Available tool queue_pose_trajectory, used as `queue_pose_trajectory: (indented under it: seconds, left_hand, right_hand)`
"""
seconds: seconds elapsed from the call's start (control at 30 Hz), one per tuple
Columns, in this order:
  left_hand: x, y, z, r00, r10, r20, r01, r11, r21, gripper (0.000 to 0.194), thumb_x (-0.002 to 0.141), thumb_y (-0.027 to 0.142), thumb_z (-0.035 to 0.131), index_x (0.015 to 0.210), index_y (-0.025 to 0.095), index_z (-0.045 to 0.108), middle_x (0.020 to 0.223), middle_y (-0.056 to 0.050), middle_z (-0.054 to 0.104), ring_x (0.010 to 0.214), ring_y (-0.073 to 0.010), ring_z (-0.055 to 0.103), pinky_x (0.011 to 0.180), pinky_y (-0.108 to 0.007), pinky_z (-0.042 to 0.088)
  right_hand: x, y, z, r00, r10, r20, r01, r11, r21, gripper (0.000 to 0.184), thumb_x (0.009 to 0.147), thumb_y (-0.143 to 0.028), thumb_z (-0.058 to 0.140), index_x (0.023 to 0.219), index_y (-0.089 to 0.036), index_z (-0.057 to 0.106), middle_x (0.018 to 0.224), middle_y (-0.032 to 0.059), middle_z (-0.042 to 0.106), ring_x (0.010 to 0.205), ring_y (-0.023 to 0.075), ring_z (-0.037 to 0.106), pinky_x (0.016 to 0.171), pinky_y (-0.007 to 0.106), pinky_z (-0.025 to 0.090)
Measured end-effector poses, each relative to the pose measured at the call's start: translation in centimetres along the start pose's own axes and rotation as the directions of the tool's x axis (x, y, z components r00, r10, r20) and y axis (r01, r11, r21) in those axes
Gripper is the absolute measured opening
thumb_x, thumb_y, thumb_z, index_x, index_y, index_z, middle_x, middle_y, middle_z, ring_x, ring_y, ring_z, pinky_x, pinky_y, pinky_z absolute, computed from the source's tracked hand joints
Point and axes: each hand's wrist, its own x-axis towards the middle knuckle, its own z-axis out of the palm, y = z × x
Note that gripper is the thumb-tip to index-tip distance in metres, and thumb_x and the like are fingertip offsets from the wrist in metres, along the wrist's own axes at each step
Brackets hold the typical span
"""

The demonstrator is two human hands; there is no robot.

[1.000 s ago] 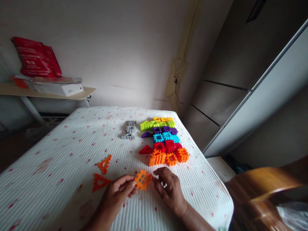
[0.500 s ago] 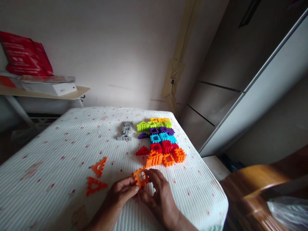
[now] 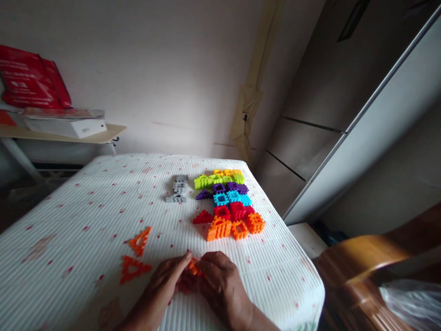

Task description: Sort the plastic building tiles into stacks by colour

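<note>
Between my hands, near the front of the bed, is an orange square building piece (image 3: 194,266), mostly covered by fingers. My left hand (image 3: 167,279) is closed on its left side, thumb on top. On the other side my right hand (image 3: 220,280) grips it with bent fingers. Left of my hands lie two loose orange triangles, one farther off (image 3: 140,241) and one nearer (image 3: 132,269). Beyond my hands stands a group of orange triangles (image 3: 219,228), an orange square frame (image 3: 239,230) and an orange stack (image 3: 256,223).
Behind the orange pieces are rows of red (image 3: 237,211), light blue (image 3: 233,196), purple (image 3: 232,186), green (image 3: 219,179) and yellow pieces (image 3: 227,172). Grey pieces (image 3: 179,185) lie left of them. A wooden chair (image 3: 365,262) stands right of the bed (image 3: 86,230), near a wardrobe (image 3: 299,133).
The orange square piece faced me with its window showing; now it is tipped and lower, largely hidden. Both hands have closed in around it.
</note>
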Motion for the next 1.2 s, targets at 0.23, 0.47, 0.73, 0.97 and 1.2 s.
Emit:
queue_pose_trajectory:
  seconds: [0.23,0.47,0.73,0.97,1.2]
  left_hand:
    - [0.2,0.1,-0.2,0.983,-0.001,0.184,0.013,0.998,-0.063,0.036,0.07,0.051,0.061,0.059,0.017,0.055,0.05,0.001,0.054,0.045,-0.011,0.045,0.043,-0.023,0.034]
    - [0.1,-0.3,-0.4,0.993,0.04,0.114,-0.048,0.997,0.067,0.035,0.071,0.052,0.063,0.069,0.018,0.06,0.062,0.001,0.059,0.059,-0.0142,0.051,0.052,-0.023,0.039]
    - [-0.4,-0.5,-0.6,0.991,0.058,0.12,-0.075,0.986,0.146,0.039,0.074,0.056,0.059,0.073,0.018,0.064,0.06,0.0,0.058,0.056,-0.0144,0.048,0.053,-0.024,0.039]
    - [-0.6,0.2,-0.3,0.976,0.071,0.207,-0.106,0.981,0.161,0.047,0.078,0.062,0.048,0.072,0.018,0.063,0.066,-0.003,0.062,0.057,-0.0146,0.051,0.052,-0.024,0.04]
    - [-0.6,0.2,-0.3,0.98,0.065,0.187,-0.093,0.985,0.144,0.045,0.076,0.061,0.051,0.069,0.018,0.063,0.067,-0.004,0.063,0.058,-0.0149,0.052,0.052,-0.024,0.041]
  right_hand:
    - [-0.6,1.1,0.5,0.982,-0.168,-0.09,0.145,0.966,-0.213,0.023,0.088,-0.011,0.046,0.099,-0.023,0.063,0.091,0.0047,0.064,0.076,0.0162,0.056,0.067,0.028,0.048]
    - [-0.6,0.1,-0.8,0.992,0.128,-0.014,-0.127,0.992,0.027,0.032,0.077,-0.035,0.062,0.105,-0.02,0.061,0.104,0.0085,0.06,0.092,0.0222,0.058,0.08,0.033,0.051]
    - [-0.9,0.2,0.1,0.99,0.135,-0.035,-0.137,0.989,-0.05,0.035,0.079,-0.033,0.063,0.11,-0.019,0.057,0.101,0.0091,0.06,0.091,0.023,0.057,0.079,0.035,0.051]
    - [-0.2,4.3,-4.4,0.89,0.2,-0.41,-0.26,0.961,-0.098,0.031,0.082,-0.032,0.062,0.112,-0.022,0.059,0.111,0.0094,0.057,0.101,0.0229,0.055,0.085,0.036,0.048]
    - [0.8,10.6,-8.9,0.82,0.289,-0.494,-0.486,0.807,-0.335,0.027,0.078,-0.033,0.06,0.098,-0.015,0.066,0.092,0.0097,0.063,0.084,0.0234,0.059,0.078,0.037,0.047]
